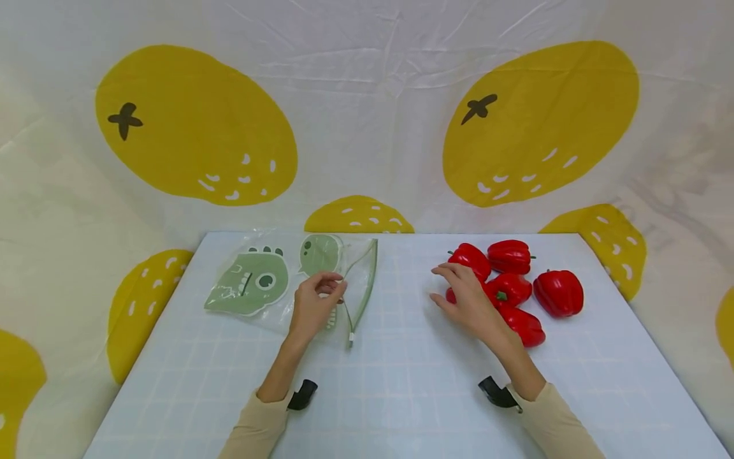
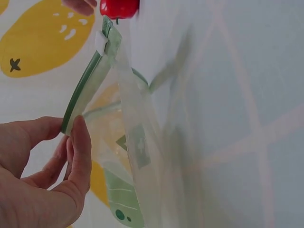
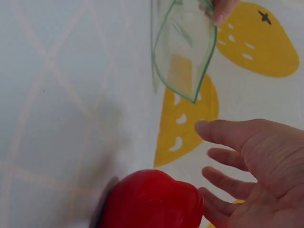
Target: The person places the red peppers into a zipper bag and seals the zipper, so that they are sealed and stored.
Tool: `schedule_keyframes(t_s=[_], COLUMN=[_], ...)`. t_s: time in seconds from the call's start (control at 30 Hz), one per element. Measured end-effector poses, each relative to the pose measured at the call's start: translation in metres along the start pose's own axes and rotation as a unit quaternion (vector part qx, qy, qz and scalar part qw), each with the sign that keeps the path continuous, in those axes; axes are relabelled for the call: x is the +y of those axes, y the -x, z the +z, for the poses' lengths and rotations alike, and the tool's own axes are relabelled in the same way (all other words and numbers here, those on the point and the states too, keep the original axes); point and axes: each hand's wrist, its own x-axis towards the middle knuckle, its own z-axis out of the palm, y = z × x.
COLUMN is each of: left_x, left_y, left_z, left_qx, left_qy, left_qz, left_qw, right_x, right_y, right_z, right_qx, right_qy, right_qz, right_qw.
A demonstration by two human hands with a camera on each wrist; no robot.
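One left hand [image 1: 317,303] and one right hand [image 1: 471,303] are showing, with two sleeves [image 1: 258,424] and two black wrist units [image 1: 302,395]. Six peppers [image 1: 559,293] are lying on one table [image 1: 401,401], the right hand partly covering some. One bag [image 1: 252,284] is carrying one slider [image 1: 352,336]. Seven yellow prints [image 1: 197,127] are appearing on the backdrop [image 1: 373,140] in the head view.
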Motion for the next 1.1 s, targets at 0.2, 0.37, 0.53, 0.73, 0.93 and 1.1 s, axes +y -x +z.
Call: schedule_keyframes(t_s=[0.2,0.37,0.53,0.73,0.93,1.1], left_x=[0.000,-0.002,-0.001,-0.004,-0.002,0.026], left_y=[-0.001,-0.001,-0.002,-0.003,-0.002,0.008], left_z=[-0.001,0.002,0.003,0.003,0.004,0.000], left_qx=[0.000,0.004,0.009,0.000,0.000,-0.007], left_qy=[0.006,0.003,0.002,0.019,0.017,0.012], left_qz=[-0.010,-0.021,-0.025,-0.013,-0.016,-0.017], left_qw=[0.9999,0.9998,0.9997,0.9997,0.9997,0.9998], right_x=[0.009,0.015,0.021,0.027,0.029,0.028], right_y=[0.010,0.018,0.022,0.023,0.023,0.022], right_z=[-0.008,-0.015,-0.019,-0.022,-0.023,-0.026], right_qx=[-0.012,-0.023,-0.021,-0.023,-0.038,-0.040], right_qy=[0.004,0.016,0.031,0.053,0.059,0.063], right_qz=[0.025,0.034,0.023,0.029,0.040,0.045], right_qw=[0.9996,0.9991,0.9990,0.9979,0.9968,0.9962])
